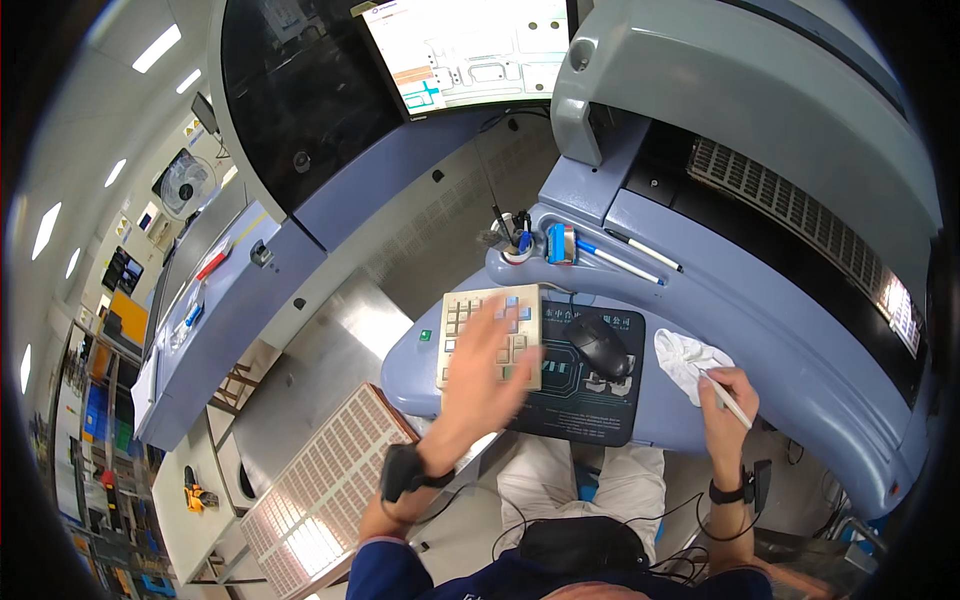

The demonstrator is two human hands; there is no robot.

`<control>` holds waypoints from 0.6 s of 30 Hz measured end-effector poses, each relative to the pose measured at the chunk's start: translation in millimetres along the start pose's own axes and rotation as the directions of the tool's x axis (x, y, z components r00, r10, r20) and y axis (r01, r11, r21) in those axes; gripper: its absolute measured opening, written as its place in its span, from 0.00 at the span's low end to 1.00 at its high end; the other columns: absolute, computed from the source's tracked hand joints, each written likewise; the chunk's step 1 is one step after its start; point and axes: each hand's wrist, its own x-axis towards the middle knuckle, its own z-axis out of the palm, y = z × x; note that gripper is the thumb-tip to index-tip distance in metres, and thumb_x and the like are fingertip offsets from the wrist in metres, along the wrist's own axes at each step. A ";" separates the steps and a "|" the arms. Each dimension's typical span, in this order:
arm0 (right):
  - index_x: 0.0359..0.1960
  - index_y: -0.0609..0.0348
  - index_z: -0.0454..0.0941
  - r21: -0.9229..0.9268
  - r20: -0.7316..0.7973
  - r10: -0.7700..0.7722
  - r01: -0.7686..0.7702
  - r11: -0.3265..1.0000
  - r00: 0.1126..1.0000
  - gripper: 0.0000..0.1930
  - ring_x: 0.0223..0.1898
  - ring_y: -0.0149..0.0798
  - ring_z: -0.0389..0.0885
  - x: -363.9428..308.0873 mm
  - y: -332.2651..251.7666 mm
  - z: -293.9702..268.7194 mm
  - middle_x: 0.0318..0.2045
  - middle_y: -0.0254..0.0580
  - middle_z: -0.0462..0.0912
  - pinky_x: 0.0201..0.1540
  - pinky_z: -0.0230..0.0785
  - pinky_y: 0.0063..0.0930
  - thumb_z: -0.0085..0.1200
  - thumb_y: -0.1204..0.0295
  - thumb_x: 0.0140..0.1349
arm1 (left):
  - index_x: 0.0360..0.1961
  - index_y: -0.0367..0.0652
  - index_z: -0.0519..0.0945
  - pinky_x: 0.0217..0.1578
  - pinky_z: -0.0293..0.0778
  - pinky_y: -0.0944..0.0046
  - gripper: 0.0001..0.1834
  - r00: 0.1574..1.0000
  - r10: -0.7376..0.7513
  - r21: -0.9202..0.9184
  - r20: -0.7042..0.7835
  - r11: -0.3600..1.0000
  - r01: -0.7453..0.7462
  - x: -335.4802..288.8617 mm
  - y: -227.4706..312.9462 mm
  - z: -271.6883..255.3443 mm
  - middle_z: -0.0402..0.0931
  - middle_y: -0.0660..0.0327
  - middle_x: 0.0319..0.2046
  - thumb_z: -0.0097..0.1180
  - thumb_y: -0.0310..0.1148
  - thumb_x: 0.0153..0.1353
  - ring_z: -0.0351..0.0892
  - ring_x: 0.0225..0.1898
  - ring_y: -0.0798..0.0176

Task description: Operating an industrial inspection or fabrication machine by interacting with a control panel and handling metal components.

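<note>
The right hand (724, 428), to the right of the black mouse pad (610, 422), has its fingers curled in and pinched around a white pen (737, 408). The pen slants across the fingers beside a crumpled white cloth (680, 358), which lies just right of the mouse pad; the fingertips are at the cloth's lower edge.

The left hand (478, 378), at the mouse pad's left side, is blurred, its fingers extended and thumb spread away, with nothing visible in its grasp. It is over a beige keypad (452, 308) that adjoins the mouse pad's left edge; whether it presses any key, I cannot tell. A black band (404, 472) circles the left wrist, below and left of the mouse pad, and another strap (728, 493) the right, below and right of it.

On the mouse pad's upper part rests a black mouse (598, 345). Beyond the mouse pad's far edge are a cup (516, 256) of tools, a blue box (562, 243) and two slim markers (622, 264). Farther beyond the mouse pad, a lit monitor (480, 60) shows line drawings. Well left of the mouse pad, a gridded panel (335, 480) lies lower down.
</note>
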 end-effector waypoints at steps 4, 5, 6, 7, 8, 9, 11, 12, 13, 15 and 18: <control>0.36 0.68 0.77 -0.004 0.059 0.055 -0.054 0.999 0.997 0.06 0.31 0.26 0.76 1.9 8.2 15.9 0.31 0.39 0.81 0.34 0.68 0.19 0.60 0.80 0.57 | 0.64 0.33 0.67 0.65 0.59 0.49 0.30 0.926 -0.358 0.016 -0.123 0.932 0.362 -73.3 -74.3 -12.3 0.57 0.37 0.67 0.54 0.38 0.66 0.61 0.67 0.39; 0.36 0.67 0.78 0.020 0.049 0.087 -0.088 0.996 0.995 0.06 0.31 0.26 0.76 -0.7 14.7 14.1 0.31 0.38 0.81 0.34 0.68 0.19 0.60 0.80 0.58 | 0.66 0.33 0.64 0.66 0.58 0.49 0.30 0.892 -0.431 -0.008 -0.139 0.901 0.434 -86.1 -81.5 -11.6 0.54 0.38 0.69 0.53 0.38 0.67 0.59 0.68 0.39; 0.36 0.66 0.78 0.044 0.040 0.119 -0.121 0.992 0.992 0.06 0.31 0.26 0.75 -2.2 18.4 11.8 0.30 0.38 0.81 0.34 0.68 0.19 0.60 0.80 0.58 | 0.67 0.33 0.62 0.67 0.56 0.49 0.31 0.852 -0.501 -0.032 -0.154 0.864 0.503 -93.2 -87.3 -9.6 0.52 0.38 0.70 0.51 0.39 0.68 0.56 0.70 0.40; 0.36 0.66 0.78 0.039 0.044 0.119 -0.121 0.992 0.992 0.06 0.31 0.26 0.75 -2.8 18.3 9.8 0.30 0.38 0.81 0.34 0.68 0.19 0.60 0.80 0.58 | 0.67 0.33 0.62 0.67 0.56 0.49 0.31 0.849 -0.506 -0.037 -0.152 0.861 0.507 -96.4 -90.3 -6.5 0.52 0.38 0.70 0.51 0.39 0.68 0.56 0.70 0.40; 0.35 0.66 0.78 0.074 0.033 0.154 -0.156 0.985 0.988 0.06 0.31 0.25 0.75 -2.4 17.3 7.6 0.30 0.38 0.81 0.35 0.68 0.19 0.60 0.80 0.58 | 0.68 0.32 0.60 0.67 0.54 0.49 0.32 0.862 -0.486 -0.059 -0.146 0.874 0.483 -98.4 -91.5 -2.0 0.51 0.38 0.70 0.50 0.39 0.68 0.54 0.70 0.40; 0.35 0.66 0.78 0.108 0.024 0.189 -0.190 0.976 0.982 0.05 0.31 0.25 0.75 -2.7 16.3 6.2 0.30 0.37 0.81 0.35 0.68 0.19 0.60 0.79 0.58 | 0.68 0.32 0.59 0.68 0.53 0.49 0.32 0.874 -0.465 -0.083 -0.140 0.885 0.458 -99.4 -90.9 2.5 0.50 0.38 0.70 0.50 0.39 0.68 0.52 0.71 0.40; 0.35 0.66 0.78 0.119 0.024 0.184 -0.185 0.975 0.983 0.05 0.30 0.24 0.75 -4.4 15.6 5.6 0.30 0.37 0.81 0.34 0.68 0.19 0.60 0.79 0.58 | 0.68 0.32 0.59 0.68 0.52 0.50 0.32 0.883 -0.448 -0.116 -0.142 0.893 0.434 -89.1 -83.9 10.1 0.50 0.38 0.71 0.49 0.38 0.69 0.51 0.71 0.40; 0.35 0.66 0.78 0.050 0.034 0.181 -0.183 0.982 0.983 0.05 0.30 0.24 0.75 -4.7 13.7 7.2 0.29 0.37 0.81 0.34 0.68 0.19 0.60 0.79 0.58 | 0.68 0.32 0.59 0.68 0.52 0.50 0.32 0.889 -0.434 -0.144 -0.144 0.898 0.415 -81.8 -81.0 12.8 0.49 0.38 0.71 0.50 0.38 0.69 0.52 0.71 0.40; 0.34 0.66 0.78 -0.020 0.044 0.180 -0.180 0.984 0.983 0.05 0.30 0.24 0.74 -5.4 12.7 8.8 0.29 0.36 0.81 0.33 0.67 0.19 0.60 0.79 0.58 | 0.68 0.32 0.60 0.68 0.52 0.50 0.32 0.895 -0.421 -0.172 -0.144 0.902 0.396 -76.0 -78.8 17.4 0.49 0.38 0.71 0.50 0.39 0.69 0.52 0.71 0.40; 0.34 0.66 0.78 -0.020 0.049 0.182 -0.181 0.983 0.982 0.05 0.30 0.24 0.74 -5.3 13.7 13.2 0.29 0.36 0.81 0.33 0.67 0.19 0.60 0.78 0.58 | 0.67 0.32 0.61 0.68 0.53 0.49 0.31 0.892 -0.422 -0.180 -0.161 0.901 0.394 -67.6 -78.8 31.0 0.51 0.37 0.70 0.50 0.39 0.68 0.53 0.70 0.38; 0.34 0.66 0.79 -0.066 0.075 0.203 -0.198 0.978 0.976 0.05 0.30 0.24 0.74 -3.9 12.2 12.6 0.29 0.35 0.81 0.33 0.67 0.19 0.60 0.78 0.58 | 0.66 0.31 0.64 0.66 0.55 0.49 0.31 0.905 -0.359 -0.049 -0.229 0.933 0.357 -66.4 -76.5 40.8 0.54 0.36 0.68 0.53 0.38 0.66 0.57 0.68 0.37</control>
